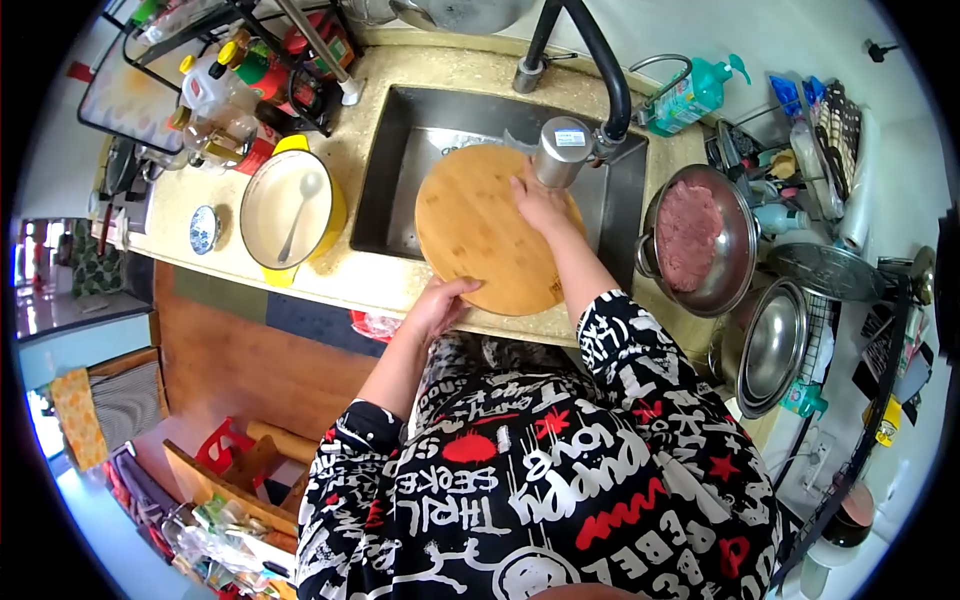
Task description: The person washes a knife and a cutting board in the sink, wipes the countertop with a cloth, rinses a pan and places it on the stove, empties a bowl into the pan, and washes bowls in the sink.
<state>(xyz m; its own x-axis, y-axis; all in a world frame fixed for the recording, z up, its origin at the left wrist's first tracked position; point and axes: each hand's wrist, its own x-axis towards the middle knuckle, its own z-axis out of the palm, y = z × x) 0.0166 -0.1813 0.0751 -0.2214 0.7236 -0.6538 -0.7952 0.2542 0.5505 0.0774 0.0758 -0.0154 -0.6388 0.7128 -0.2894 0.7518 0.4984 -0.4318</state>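
A round wooden cutting board is tilted over the near part of the steel sink. My left hand grips its lower left edge, thumb on the upper face and the other fingers mostly hidden underneath. Flat against the board's upper right face lies my right hand, its fingers stretched out and partly covered by the faucet. The silver head of the black faucet hangs just above that hand. Whether water is running I cannot tell.
Left of the sink stand a yellow pot with a spoon inside and a small patterned bowl. To the right, a steel pan holds pinkish meat. Stacked steel bowls and a green pump bottle are nearby.
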